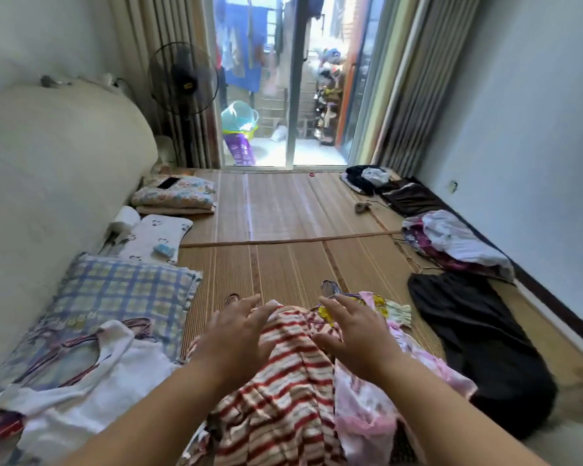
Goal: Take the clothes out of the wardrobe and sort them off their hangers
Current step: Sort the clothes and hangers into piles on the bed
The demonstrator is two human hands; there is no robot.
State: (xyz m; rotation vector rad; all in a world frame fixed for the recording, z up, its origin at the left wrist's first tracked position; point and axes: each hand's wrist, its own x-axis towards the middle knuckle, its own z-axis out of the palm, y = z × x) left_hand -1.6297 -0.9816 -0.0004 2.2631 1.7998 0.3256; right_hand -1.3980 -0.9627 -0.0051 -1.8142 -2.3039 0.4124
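Roughly midway, as a judgement: piles (458, 243) lie along the right wall, wardrobe not in view. Left hand (236, 334) and right hand (354, 331) spread open over the striped top (276, 391) on the mat (283, 213), gripping nothing (a hanger (330, 287) shows in this heap, so unhooking is left).

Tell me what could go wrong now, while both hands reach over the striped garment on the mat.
1. The left hand and right hand are spread open over the striped garment; a hanger hook pokes out just beyond it, so a pull may snag.
2. The pink garment lies against it and could be dragged along.
3. The black garment lies close by, so the piles may mix.
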